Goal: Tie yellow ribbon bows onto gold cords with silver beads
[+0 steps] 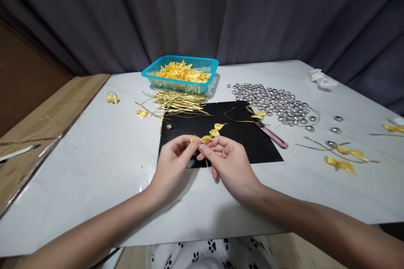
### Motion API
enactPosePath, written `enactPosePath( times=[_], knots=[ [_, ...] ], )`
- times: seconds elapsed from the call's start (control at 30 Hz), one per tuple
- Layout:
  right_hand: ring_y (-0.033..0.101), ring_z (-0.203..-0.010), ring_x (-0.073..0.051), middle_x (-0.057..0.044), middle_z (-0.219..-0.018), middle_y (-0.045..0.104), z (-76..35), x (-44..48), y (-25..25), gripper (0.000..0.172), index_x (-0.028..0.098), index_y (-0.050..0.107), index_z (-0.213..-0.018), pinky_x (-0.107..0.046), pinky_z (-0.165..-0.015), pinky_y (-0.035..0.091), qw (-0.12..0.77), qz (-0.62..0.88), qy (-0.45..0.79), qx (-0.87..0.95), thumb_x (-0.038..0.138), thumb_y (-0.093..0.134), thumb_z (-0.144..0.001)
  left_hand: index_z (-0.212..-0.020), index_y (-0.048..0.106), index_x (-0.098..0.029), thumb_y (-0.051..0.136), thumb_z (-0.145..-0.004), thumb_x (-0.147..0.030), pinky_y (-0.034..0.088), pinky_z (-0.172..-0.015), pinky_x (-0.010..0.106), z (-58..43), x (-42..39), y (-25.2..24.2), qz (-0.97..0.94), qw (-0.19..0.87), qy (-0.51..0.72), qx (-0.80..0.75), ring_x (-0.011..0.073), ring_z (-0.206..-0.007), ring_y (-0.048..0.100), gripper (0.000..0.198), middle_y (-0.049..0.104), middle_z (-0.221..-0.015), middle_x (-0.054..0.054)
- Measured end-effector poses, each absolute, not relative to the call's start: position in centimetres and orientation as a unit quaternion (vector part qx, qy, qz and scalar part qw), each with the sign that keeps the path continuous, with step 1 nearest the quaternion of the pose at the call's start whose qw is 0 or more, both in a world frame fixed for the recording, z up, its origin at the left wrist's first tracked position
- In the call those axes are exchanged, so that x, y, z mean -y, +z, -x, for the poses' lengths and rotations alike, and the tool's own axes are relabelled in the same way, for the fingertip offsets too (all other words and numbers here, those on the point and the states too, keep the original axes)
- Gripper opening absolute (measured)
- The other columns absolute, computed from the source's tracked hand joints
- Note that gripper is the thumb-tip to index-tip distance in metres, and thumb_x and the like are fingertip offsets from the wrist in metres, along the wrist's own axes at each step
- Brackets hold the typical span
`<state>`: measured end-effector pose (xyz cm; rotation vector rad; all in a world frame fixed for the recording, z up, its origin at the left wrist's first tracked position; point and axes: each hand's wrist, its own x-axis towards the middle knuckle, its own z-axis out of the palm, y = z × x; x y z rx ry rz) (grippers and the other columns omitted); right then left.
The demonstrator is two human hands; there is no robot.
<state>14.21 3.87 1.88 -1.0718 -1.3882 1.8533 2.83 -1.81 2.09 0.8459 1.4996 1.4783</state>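
My left hand (176,157) and my right hand (229,159) meet over the near edge of a black mat (261,147). Between their pinched fingertips is a small yellow bow (206,138), which both hands hold. A thin gold strand hangs below it by my right fingers. Just beyond my fingers another yellow bow (216,129) lies on the mat. To the right, a pink-handled cutter (276,136) rests across the mat's edge. My fingertips hide part of the held bow.
Behind the mat are a bundle of gold cords (179,101) and a blue basket (176,80) of yellow bows. Silver beads (274,101) are heaped at the back right. Loose bows (341,164) lie right; a looped bow (112,98) sits left.
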Motion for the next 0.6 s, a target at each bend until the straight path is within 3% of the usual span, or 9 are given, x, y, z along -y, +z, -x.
enactPosePath(
  times=[0.6],
  knots=[
    [0.038,-0.032,-0.001,0.003,-0.063,0.06,-14.02,-3.74,1.53,0.013,0.014,0.057,-0.08,-0.014,-0.03,0.031,0.279,0.353,0.714,0.536,0.027,0.057,-0.082,-0.076,0.065,-0.016,0.064,-0.079,-0.025,0.045,-0.07,0.022,-2.72,1.89,2.29,-0.369,0.379,0.588,-0.612,0.0127,-0.073,0.057,0.009,0.064,-0.074,0.001]
  ],
)
